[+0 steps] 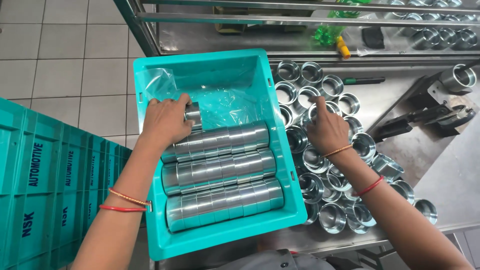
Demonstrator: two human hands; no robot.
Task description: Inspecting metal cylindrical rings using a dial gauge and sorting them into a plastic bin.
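My left hand is inside a teal plastic crate and grips a shiny metal ring above the crate's stacked rows. Three rows of metal rings lie on their sides in the crate, over a clear plastic liner. My right hand reaches over a pile of loose metal rings on the steel table beside the crate. Its fingers close on one ring at the pile's top.
More teal crates stand stacked at the left on a tiled floor. A steel shelf at the back holds a green bottle and more rings. A metal fixture with a ring on it sits at the right.
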